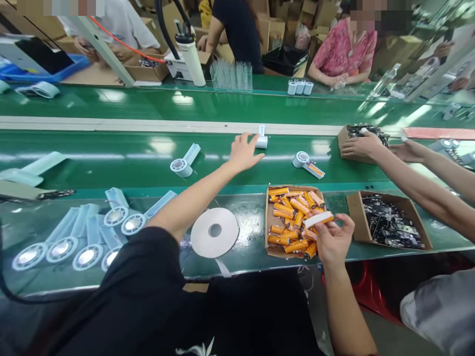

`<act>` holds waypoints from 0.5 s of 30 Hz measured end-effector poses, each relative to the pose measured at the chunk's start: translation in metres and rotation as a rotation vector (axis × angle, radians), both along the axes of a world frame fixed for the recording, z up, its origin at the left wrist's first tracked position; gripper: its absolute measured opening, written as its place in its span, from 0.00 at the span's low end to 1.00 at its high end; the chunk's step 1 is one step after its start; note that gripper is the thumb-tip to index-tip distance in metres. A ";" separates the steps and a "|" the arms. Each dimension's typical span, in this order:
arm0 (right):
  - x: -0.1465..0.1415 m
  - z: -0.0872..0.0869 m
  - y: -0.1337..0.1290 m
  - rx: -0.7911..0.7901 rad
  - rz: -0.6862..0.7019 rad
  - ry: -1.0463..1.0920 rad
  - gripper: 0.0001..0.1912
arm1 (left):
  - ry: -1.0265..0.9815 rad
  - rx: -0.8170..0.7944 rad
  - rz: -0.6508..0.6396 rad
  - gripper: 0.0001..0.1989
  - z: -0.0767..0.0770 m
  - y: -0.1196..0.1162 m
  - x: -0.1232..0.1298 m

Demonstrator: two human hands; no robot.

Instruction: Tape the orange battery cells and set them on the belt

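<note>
My left hand (245, 152) reaches over the green belt with its fingers spread. Its fingertips are beside a small light-blue housing (261, 142), and it holds nothing. My right hand (334, 240) pinches an orange battery (328, 216) with a white strip (315, 219) along it. That hand is above the right side of a cardboard box (267, 222) full of orange batteries. Left of the box lies a roll of white tape (200, 232). Two more light-blue housings, one (181, 167) left of my hand and one (301, 159) to its right, rest on the belt.
Several light-blue fan housings (88, 256) lie at the left of the table. A co-worker's hands (361, 144) are at a box of circuit boards (344, 134) at the right. Another box of boards (356, 217) stands nearer. People sit across the belt.
</note>
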State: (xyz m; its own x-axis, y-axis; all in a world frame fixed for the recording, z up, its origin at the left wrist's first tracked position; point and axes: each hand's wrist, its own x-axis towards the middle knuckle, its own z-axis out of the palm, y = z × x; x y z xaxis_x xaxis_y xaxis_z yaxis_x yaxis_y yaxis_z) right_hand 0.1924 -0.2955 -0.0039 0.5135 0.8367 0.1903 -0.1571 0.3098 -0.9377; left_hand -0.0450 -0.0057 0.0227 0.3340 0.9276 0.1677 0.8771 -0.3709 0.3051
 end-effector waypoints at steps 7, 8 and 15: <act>0.004 -0.013 -0.010 -0.055 0.049 0.036 0.35 | 0.192 -0.053 0.059 0.31 -0.012 0.063 0.071; 0.004 -0.014 -0.012 -0.064 0.058 0.054 0.36 | 0.195 -0.040 0.099 0.33 -0.013 0.065 0.067; 0.002 -0.012 -0.013 -0.066 0.180 0.095 0.39 | 0.301 -0.145 -0.058 0.35 -0.001 0.059 0.003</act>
State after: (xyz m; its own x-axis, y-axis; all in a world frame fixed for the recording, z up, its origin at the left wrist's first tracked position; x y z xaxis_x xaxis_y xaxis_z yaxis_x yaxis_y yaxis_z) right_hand 0.1940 -0.3086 -0.0155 0.3673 0.9257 0.0904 -0.2931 0.2074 -0.9333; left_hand -0.0419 0.0530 0.0213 0.4010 0.9127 -0.0786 0.9147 -0.3943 0.0890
